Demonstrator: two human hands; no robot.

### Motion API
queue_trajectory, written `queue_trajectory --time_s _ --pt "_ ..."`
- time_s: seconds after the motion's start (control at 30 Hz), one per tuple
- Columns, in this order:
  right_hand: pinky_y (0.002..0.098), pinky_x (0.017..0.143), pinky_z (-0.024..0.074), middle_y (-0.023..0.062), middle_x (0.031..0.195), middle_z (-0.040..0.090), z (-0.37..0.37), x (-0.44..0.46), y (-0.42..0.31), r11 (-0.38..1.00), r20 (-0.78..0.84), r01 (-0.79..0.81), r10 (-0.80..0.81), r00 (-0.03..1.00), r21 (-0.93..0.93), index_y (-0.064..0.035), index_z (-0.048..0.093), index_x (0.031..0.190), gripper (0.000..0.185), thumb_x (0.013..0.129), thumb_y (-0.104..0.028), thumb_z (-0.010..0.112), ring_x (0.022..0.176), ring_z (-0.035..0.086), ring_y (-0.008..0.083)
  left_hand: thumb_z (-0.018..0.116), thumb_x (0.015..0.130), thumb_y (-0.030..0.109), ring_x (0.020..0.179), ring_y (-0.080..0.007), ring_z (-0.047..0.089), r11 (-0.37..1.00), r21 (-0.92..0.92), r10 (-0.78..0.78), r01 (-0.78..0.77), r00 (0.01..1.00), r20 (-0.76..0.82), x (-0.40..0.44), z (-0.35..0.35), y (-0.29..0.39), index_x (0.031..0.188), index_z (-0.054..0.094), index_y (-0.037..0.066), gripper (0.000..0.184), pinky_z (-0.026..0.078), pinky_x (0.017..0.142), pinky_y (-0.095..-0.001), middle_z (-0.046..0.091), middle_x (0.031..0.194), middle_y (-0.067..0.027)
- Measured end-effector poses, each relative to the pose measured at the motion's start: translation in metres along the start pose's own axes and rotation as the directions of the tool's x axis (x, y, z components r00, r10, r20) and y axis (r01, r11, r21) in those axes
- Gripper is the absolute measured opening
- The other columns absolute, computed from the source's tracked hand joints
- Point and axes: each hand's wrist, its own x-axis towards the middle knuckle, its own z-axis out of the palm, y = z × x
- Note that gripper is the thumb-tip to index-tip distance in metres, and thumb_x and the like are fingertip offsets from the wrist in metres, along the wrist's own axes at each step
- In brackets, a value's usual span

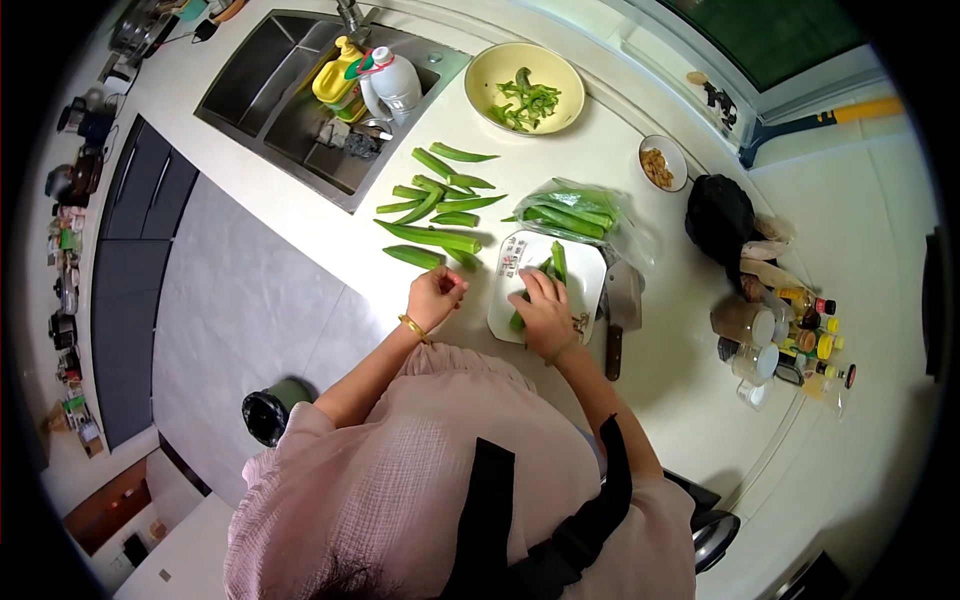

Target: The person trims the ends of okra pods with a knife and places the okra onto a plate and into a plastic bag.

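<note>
My left hand (434,299) is at the counter edge, thumb and fingers pinched together; whatever may be between them is too small to make out. Just beyond it lie several loose okra pods (428,236). Over the white plate (503,318) my right hand (546,316) has its fingers bent around green okra (558,262), partly hidden beneath them. A clear plastic bag of okra (580,212) rests against the plate's far side. To the right of the plate is a cleaver (622,305) with a dark handle pointing toward me.
A cream bowl (480,72) holds green trimmings; a small white bowl (683,163) has brown bits. The sink (262,88) contains a yellow bottle (340,80) and white jug (397,85). Jars and bottles (780,335) stand right; a bin (268,412) is on the floor.
</note>
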Motion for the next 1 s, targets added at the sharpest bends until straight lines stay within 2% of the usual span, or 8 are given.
queue_trajectory --time_s 0.23,0.33,0.4,0.5,0.57,0.7,0.83,1.0 --pt "0.0421 0.089 0.0283 0.0106 0.102 0.053 -0.015 0.018 0.012 0.984 0.145 -0.089 0.067 0.987 0.153 -0.0087 0.055 0.085 0.023 0.063 -0.002 0.056 0.106 0.043 0.0257 0.06 0.078 0.006 0.05 -0.0077 0.054 0.988 -0.154 -0.01 0.01 1.0 0.001 0.0 -0.003 0.005 0.074 0.053 0.0 0.01 0.043 0.046 -0.0207 0.057 0.06 -0.003" --pt "0.0381 0.082 0.0357 0.0097 0.097 0.054 -0.036 0.02 0.007 0.925 -0.065 -0.224 0.255 0.965 0.308 -0.0076 0.055 0.092 0.029 0.065 -0.001 0.061 0.096 0.047 0.0255 0.059 0.079 0.006 0.05 -0.0076 0.054 0.98 -0.2 -0.022 0.025 1.0 0.016 0.009 0.001 0.009 0.074 0.053 0.0 0.01 0.043 0.047 -0.0204 0.057 0.061 -0.003" --pt "0.0286 0.066 0.0444 0.0069 0.095 0.056 -0.041 0.016 0.012 0.807 -0.281 -0.273 0.466 0.839 0.523 -0.0049 0.054 0.099 0.033 0.069 -0.001 0.065 0.085 0.053 0.0213 0.06 0.078 0.008 0.054 -0.0081 0.055 0.983 -0.184 0.007 0.002 0.999 0.047 0.02 0.007 0.013 0.079 0.056 -0.001 0.01 0.044 0.05 -0.0215 0.059 0.064 -0.0032" --pt "0.0236 0.065 0.048 0.0054 0.095 0.055 -0.042 0.012 0.019 0.395 -0.233 -0.11 0.72 0.653 0.912 -0.0005 0.048 0.105 0.03 0.077 -0.003 0.06 0.081 0.054 0.0119 0.062 0.076 0.012 0.059 -0.0101 0.058 0.986 -0.065 0.156 -0.156 0.988 -0.004 0.048 0.03 0.021 0.087 0.059 0.001 0.016 0.046 0.056 -0.0233 0.061 0.066 -0.0048" --pt "0.0246 0.067 0.0495 0.0061 0.095 0.055 -0.034 0.008 0.027 0.314 -0.21 -0.097 0.805 0.555 0.944 0.0001 0.047 0.106 0.031 0.078 -0.002 0.06 0.082 0.054 0.0118 0.065 0.074 0.017 0.064 -0.0166 0.061 0.954 0.084 0.29 -0.287 0.957 -0.024 0.063 0.046 0.045 0.094 0.059 0.001 0.027 0.048 0.06 -0.0264 0.063 0.079 -0.0103" --pt "0.0265 0.067 0.053 0.0073 0.092 0.054 -0.037 0.018 0.027 0.178 -0.177 0.021 0.945 0.275 0.984 0.0009 0.046 0.104 0.029 0.078 0.0 0.059 0.08 0.054 0.0123 0.067 0.072 0.026 0.074 -0.022 0.061 0.91 0.382 0.191 -0.162 0.981 -0.039 0.093 0.07 0.074 0.093 0.057 0.0 0.035 0.048 0.067 -0.0311 0.062 0.083 -0.0134" --pt "0.026 0.065 0.0536 0.0084 0.09 0.054 -0.027 0.024 0.048 0.247 -0.226 -0.038 0.931 0.287 0.968 0.0024 0.046 0.103 0.029 0.077 0.0 0.059 0.077 0.055 0.0131 0.067 0.068 0.028 0.081 -0.0286 0.058 0.835 0.55 0.042 -0.032 0.999 -0.006 0.114 0.075 0.07 0.088 0.056 0.0 0.036 0.046 0.073 -0.0347 0.06 0.085 -0.0169" --pt "0.031 0.065 0.0546 0.0139 0.094 0.053 -0.012 0.048 0.071 0.125 -0.07 -0.124 0.925 0.373 0.984 0.0056 0.043 0.103 0.025 0.081 -0.002 0.054 0.082 0.06 0.0233 0.065 0.067 0.024 0.067 -0.029 0.06 0.846 0.521 0.224 -0.117 0.963 -0.147 0.128 0.076 0.048 0.071 0.06 0.005 0.02 0.048 0.064 -0.037 0.062 0.07 -0.0129"
